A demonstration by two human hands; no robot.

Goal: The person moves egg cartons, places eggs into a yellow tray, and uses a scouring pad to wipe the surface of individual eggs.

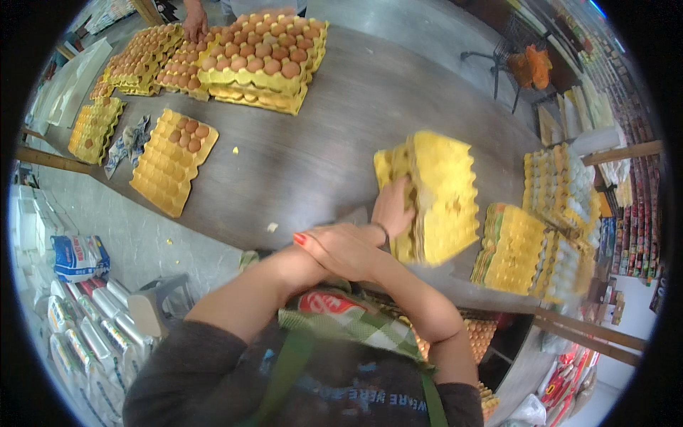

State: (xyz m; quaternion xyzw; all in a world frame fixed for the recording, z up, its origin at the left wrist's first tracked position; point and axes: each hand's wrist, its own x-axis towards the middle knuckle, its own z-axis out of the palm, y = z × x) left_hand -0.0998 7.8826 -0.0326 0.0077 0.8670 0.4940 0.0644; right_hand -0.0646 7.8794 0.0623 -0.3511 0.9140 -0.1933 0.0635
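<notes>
My arms cross in front of me. My left hand [394, 207], with a dark band at its wrist, reaches in at the near side of a tilted stack of yellow egg trays [445, 197]. Its fingers are on the trays and partly hidden among them. My right hand [339, 248] lies across my left forearm, one red-painted nail showing; most of its fingers cannot be made out. To the left, an egg tray [163, 160] holds several brown eggs [189, 133] in one corner, its other cups bare. Small yellowish scraps [272, 227] dot the table [299, 160].
Stacked trays of brown eggs [256, 58] stand at the far left, where another person's hand [196, 24] reaches in. A crumpled cloth [129, 144] lies by more trays [96, 128]. At right are yellow trays [507, 248] and pale eggs [579, 197]. A chair [509, 64] stands beyond.
</notes>
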